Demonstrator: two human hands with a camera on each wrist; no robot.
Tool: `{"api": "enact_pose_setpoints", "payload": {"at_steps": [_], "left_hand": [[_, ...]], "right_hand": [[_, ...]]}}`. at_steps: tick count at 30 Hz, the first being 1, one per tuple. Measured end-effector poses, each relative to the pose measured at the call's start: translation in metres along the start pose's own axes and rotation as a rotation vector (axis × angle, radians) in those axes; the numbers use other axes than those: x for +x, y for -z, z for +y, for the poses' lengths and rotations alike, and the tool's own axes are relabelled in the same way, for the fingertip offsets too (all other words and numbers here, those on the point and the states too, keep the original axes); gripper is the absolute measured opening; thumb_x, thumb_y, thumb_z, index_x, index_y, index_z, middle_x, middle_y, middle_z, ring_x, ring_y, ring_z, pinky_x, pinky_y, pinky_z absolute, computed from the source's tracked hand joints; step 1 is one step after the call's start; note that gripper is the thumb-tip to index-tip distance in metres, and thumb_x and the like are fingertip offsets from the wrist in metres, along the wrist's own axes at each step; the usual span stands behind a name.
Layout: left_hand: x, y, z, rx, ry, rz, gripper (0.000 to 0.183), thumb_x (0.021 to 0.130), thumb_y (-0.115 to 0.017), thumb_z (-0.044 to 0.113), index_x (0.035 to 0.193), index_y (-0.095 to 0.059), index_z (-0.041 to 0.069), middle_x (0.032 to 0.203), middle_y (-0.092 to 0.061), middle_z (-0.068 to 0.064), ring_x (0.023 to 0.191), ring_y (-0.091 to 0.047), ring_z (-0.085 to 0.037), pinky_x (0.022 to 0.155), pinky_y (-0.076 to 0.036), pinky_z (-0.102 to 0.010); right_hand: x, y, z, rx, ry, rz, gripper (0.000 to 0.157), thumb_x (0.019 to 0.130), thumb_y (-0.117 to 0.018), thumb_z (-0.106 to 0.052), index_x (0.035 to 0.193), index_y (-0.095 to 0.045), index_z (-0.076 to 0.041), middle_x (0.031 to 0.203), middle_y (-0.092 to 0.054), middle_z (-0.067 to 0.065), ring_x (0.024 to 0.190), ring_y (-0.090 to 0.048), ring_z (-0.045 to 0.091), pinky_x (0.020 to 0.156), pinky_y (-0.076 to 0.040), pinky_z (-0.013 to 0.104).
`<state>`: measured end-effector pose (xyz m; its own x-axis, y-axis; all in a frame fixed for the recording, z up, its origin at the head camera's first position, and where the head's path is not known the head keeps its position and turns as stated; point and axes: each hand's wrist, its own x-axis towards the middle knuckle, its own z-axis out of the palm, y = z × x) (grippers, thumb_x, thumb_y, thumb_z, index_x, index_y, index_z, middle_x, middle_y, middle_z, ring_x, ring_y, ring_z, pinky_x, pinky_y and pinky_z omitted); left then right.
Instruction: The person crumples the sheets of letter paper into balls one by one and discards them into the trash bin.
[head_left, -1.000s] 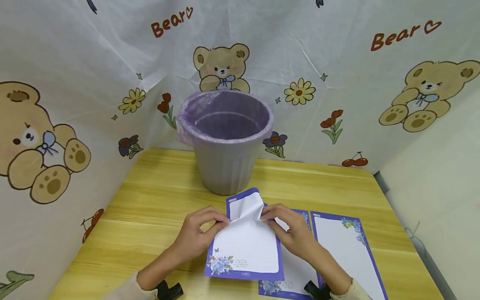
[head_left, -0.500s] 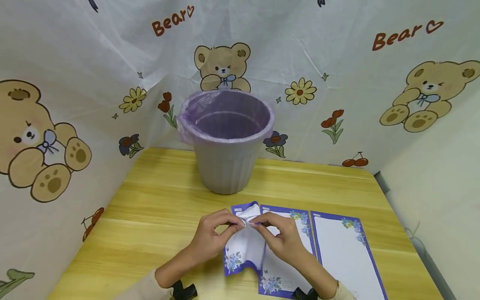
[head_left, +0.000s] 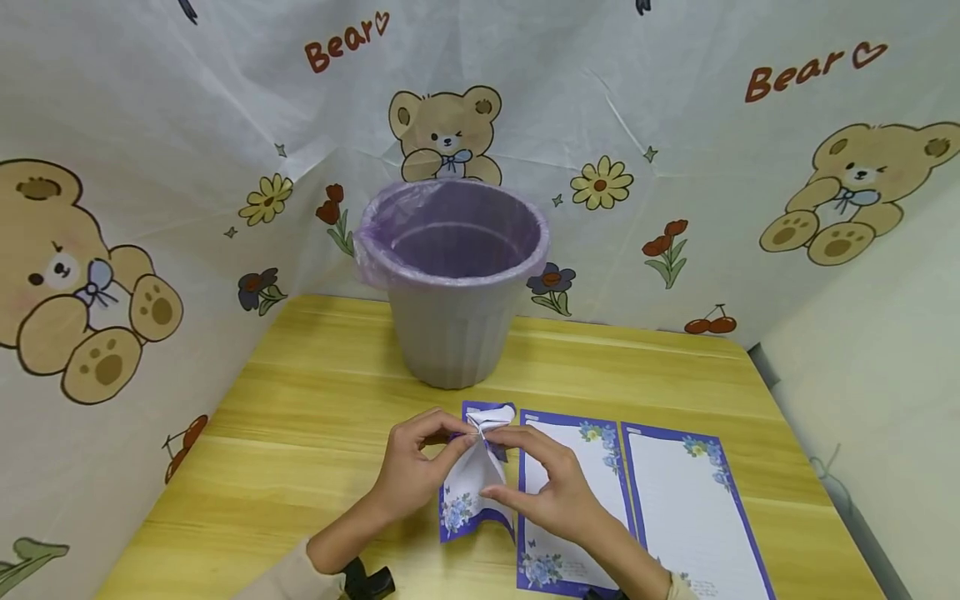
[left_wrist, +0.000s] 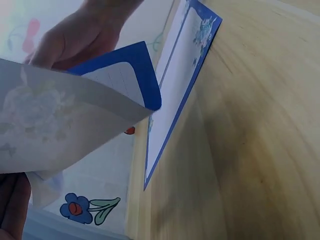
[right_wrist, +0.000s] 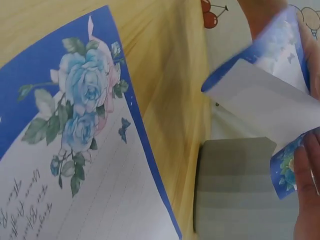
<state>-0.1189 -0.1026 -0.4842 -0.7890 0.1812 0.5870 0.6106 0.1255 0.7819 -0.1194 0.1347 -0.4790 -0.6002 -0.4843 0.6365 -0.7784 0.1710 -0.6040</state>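
A sheet of letter paper (head_left: pixel 465 483) with a blue-purple border and printed blue roses is bunched at its middle, raised above the table. My left hand (head_left: pixel 415 471) pinches it at the gathered crease between thumb and fingertips. From the other side my right hand (head_left: pixel 553 487) touches the crease with its fingers extended, the thumb spread away below them. In the left wrist view the bent paper (left_wrist: pixel 75 117) covers much of both hands. The right wrist view has the paper (right_wrist: pixel 267 97) curled over, with straight right fingers (right_wrist: pixel 304 172) against it.
Two matching flat sheets lie at the right: a nearer one (head_left: pixel 573 542) and an outer one (head_left: pixel 690 508). A grey bin (head_left: pixel 453 333) with a purple liner (head_left: pixel 375 258) stands behind the hands on the wood-grain table (head_left: pixel 300 433). A bear-print cloth (head_left: pixel 555 83) hangs behind.
The sheet, spread fairly flat a second ago, is now gathered and crumpled at its middle. Both hands have drawn together, and the right thumb has moved away from the right fingertips.
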Motion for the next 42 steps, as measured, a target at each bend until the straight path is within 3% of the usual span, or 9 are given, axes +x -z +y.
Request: {"api": "enact_pose_setpoints", "payload": {"at_steps": [4,7,13,18,22,27,33,37,42], "left_hand": [[0.001,0.002,0.003,-0.019,0.034,-0.006,0.015,0.098,-0.076,0.001,0.105,-0.078,0.014,0.100,-0.080,-0.006,0.092,-0.079,-0.015,0.081,-0.069,-0.034],[0.002,0.002,0.005,-0.055,0.052,-0.014,0.015,0.099,-0.075,0.000,0.105,-0.078,0.013,0.100,-0.080,-0.008,0.092,-0.079,-0.013,0.080,-0.069,-0.033],[0.001,-0.005,0.007,-0.148,0.059,-0.030,0.013,0.099,-0.074,-0.003,0.106,-0.077,0.007,0.101,-0.079,-0.015,0.092,-0.081,-0.013,0.076,-0.069,-0.034],[-0.001,-0.010,0.006,-0.189,0.067,-0.050,0.011,0.099,-0.074,-0.003,0.105,-0.076,0.005,0.100,-0.079,-0.017,0.093,-0.081,-0.013,0.073,-0.069,-0.035],[-0.004,-0.010,0.006,-0.203,0.078,-0.088,0.011,0.100,-0.073,-0.001,0.108,-0.078,0.005,0.105,-0.080,-0.018,0.097,-0.080,-0.011,0.076,-0.069,-0.035],[-0.004,-0.010,0.006,-0.179,0.093,-0.130,0.012,0.103,-0.070,0.005,0.111,-0.079,0.008,0.107,-0.081,-0.015,0.100,-0.079,-0.011,0.080,-0.069,-0.033],[-0.003,-0.008,0.009,-0.145,0.099,-0.169,0.012,0.104,-0.071,0.010,0.110,-0.080,0.013,0.108,-0.083,-0.009,0.103,-0.079,-0.012,0.085,-0.068,-0.032],[-0.001,-0.007,0.010,-0.097,0.025,-0.162,0.013,0.100,-0.077,0.009,0.109,-0.083,0.015,0.107,-0.083,-0.003,0.102,-0.079,-0.014,0.086,-0.067,-0.029],[-0.001,-0.003,0.008,0.048,-0.045,-0.107,0.023,0.091,-0.088,0.012,0.112,-0.083,0.019,0.110,-0.073,0.002,0.101,-0.070,-0.015,0.084,-0.063,-0.028]], "right_hand": [[-0.002,0.001,0.000,-0.009,0.024,-0.014,0.052,0.095,-0.079,-0.004,0.144,-0.066,-0.010,0.140,-0.071,0.009,0.132,-0.065,0.019,0.115,-0.052,0.024],[-0.002,0.001,0.000,0.003,0.048,0.018,0.051,0.093,-0.074,0.006,0.141,-0.069,-0.008,0.139,-0.066,0.014,0.129,-0.062,0.022,0.109,-0.055,0.025],[-0.004,0.000,0.001,-0.040,-0.122,0.083,0.066,0.081,-0.094,-0.008,0.142,-0.069,-0.018,0.153,-0.053,0.015,0.136,-0.056,0.025,0.107,-0.054,0.023],[-0.005,0.000,0.004,-0.004,-0.171,0.054,0.072,0.079,-0.096,-0.008,0.144,-0.064,-0.015,0.149,-0.064,0.011,0.133,-0.064,0.020,0.100,-0.059,0.029],[-0.005,-0.002,0.007,0.025,-0.222,0.040,0.064,0.083,-0.093,-0.007,0.140,-0.063,-0.015,0.138,-0.072,0.006,0.122,-0.069,0.012,0.099,-0.060,0.029],[-0.005,-0.005,0.011,0.058,-0.255,0.079,0.046,0.087,-0.088,-0.001,0.127,-0.068,-0.013,0.120,-0.078,0.007,0.104,-0.073,0.009,0.091,-0.062,0.027],[-0.007,-0.009,0.013,0.095,-0.212,0.100,0.033,0.088,-0.084,0.006,0.113,-0.072,-0.011,0.106,-0.081,0.008,0.093,-0.075,0.009,0.088,-0.063,0.024],[-0.007,-0.008,0.015,0.087,-0.165,0.105,0.030,0.089,-0.080,0.010,0.109,-0.073,-0.011,0.100,-0.081,0.008,0.087,-0.076,0.010,0.084,-0.064,0.023],[-0.004,-0.002,0.016,0.081,-0.134,0.141,0.032,0.086,-0.079,0.014,0.104,-0.075,-0.011,0.094,-0.081,0.008,0.085,-0.074,0.008,0.082,-0.063,0.020]]}}
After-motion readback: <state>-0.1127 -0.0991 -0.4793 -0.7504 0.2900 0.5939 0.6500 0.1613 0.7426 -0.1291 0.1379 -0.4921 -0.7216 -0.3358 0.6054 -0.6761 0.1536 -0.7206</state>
